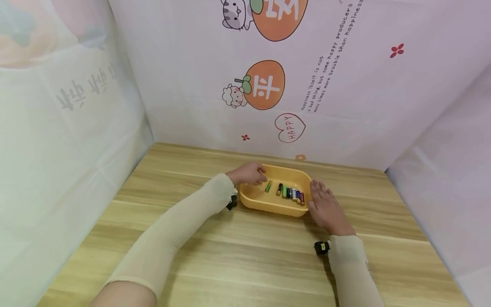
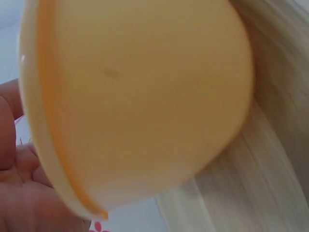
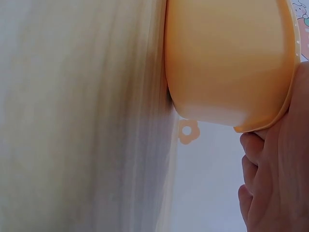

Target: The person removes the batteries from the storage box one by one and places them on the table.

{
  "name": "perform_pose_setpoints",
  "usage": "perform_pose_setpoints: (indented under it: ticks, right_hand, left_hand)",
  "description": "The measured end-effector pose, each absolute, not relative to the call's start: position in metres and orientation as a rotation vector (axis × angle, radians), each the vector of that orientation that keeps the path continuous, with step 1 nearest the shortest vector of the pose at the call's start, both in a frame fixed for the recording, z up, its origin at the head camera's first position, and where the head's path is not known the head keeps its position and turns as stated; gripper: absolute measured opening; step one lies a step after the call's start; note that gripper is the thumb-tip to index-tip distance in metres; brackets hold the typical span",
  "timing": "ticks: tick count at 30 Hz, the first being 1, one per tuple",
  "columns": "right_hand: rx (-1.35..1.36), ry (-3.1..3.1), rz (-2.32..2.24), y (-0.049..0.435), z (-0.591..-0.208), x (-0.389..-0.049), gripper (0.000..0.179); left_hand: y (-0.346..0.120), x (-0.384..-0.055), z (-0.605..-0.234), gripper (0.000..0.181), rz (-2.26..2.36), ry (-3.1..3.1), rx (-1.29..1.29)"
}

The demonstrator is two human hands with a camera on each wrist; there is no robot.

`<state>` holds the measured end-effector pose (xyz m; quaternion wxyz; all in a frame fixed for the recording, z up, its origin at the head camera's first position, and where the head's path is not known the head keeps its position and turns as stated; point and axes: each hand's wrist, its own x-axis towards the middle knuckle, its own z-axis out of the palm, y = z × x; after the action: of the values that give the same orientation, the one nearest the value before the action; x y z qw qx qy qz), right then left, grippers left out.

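A yellow plastic basin (image 1: 274,207) stands on the table, its outer wall filling much of both wrist views. Inside it, several batteries (image 1: 293,194) lie side by side in a row toward the right. One green battery (image 1: 269,186) lies apart from them, farther left. My left hand (image 1: 250,173) reaches over the basin's left end, fingers loosely bent just above that lone battery; I see nothing held between them. Against the right rim rests my right hand (image 1: 327,209), its fingers straight. In the left wrist view the rim partly hides the left hand.
The wood-grain table (image 1: 245,256) extends around the basin. A white printed sheet (image 1: 192,85) hangs behind it, close to the basin's far side, with more white sheets at left and right. Small black cameras sit at both wrists.
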<state>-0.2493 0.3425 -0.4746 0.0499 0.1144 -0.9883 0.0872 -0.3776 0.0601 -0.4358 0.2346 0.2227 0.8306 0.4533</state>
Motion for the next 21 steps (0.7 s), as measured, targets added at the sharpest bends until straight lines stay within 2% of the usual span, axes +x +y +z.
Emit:
perform_pose_setpoints:
  ticks: [12,14,21]
  right_hand:
    - [0.338,-3.003,0.266,0.343,-0.471,-0.250,0.059]
    - [0.342,-3.003,0.270,0.343,-0.471,-0.250,0.059]
    - [0.358,-3.013,0.274,0.342,-0.472,-0.248,0.059]
  left_hand:
    - [0.080,-0.381,-0.437,0.017,1.238,2.284,0.442]
    - [0.083,-0.381,-0.441,0.020,1.200,2.304,0.429]
    - [0.091,-0.386,-0.452,0.046,1.055,2.395,0.401]
